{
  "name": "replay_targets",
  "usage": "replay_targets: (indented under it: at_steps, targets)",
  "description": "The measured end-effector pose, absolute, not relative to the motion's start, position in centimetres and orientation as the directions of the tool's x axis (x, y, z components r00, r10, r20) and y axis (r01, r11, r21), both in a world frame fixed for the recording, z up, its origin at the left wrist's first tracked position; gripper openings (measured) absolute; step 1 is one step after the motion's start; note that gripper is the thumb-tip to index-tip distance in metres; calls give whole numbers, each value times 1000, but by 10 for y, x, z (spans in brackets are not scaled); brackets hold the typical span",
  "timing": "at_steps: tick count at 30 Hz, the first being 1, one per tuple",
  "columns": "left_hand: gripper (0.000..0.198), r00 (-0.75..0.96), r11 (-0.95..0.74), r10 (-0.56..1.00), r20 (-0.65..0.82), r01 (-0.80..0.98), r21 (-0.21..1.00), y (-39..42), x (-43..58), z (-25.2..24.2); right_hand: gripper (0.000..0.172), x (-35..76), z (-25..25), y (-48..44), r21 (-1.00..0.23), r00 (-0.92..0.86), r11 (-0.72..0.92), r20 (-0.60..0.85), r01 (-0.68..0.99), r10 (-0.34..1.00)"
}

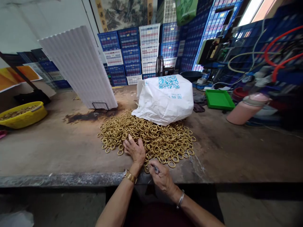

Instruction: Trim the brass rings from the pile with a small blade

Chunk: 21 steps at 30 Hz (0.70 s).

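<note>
A broad pile of brass-coloured rings [165,142] lies on the worktable near its front edge. At the pile's near left side my left hand [135,150] rests on the rings, fingers apart, a gold watch on its wrist. My right hand [162,176] is just to the right and nearer the edge, its fingers closed around a small grey object [155,169] whose kind I cannot make out. A ring [147,169] lies by its fingertips. Over the back of the pile sits a white sack [165,101] with blue print.
A yellow basin [26,116] of small pieces stands at the left. Behind the pile, a white corrugated panel [80,66] leans in a wire stand. To the right are a green tray [219,99] and a pink bottle [246,108]. Stacked crates [129,53] line the back.
</note>
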<state>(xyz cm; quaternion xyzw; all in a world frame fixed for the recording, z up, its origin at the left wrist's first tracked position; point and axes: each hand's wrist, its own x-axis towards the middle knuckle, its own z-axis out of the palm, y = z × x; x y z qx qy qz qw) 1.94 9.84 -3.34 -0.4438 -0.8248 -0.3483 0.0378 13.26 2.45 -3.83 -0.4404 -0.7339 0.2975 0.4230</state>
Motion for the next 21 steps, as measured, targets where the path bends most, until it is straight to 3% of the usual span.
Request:
replay_targets:
  at_steps: [6, 10, 13, 16, 21]
  targets:
    - [51, -518, 240, 774, 364, 773, 588, 83, -3, -40, 21, 134, -39, 28, -876, -191, 324, 271, 356, 943]
    - [43, -415, 83, 791, 450, 801, 593, 68, -21, -41, 21, 146, -37, 37, -838, -122, 329, 307, 436, 944]
    - [34, -373, -11, 775, 510, 799, 601, 57, -30, -42, 18, 154, -37, 46, -767, -123, 365, 357, 528, 926]
    - [26, -367, -50, 751, 548, 796, 603, 51, -34, -43, 20, 156, -35, 52, -659, -251, 452, 382, 601, 890]
    - [19, -358, -86, 746, 561, 783, 615, 44, -33, -45, 29, 144, -21, 54, -438, -372, 402, 157, 804, 915]
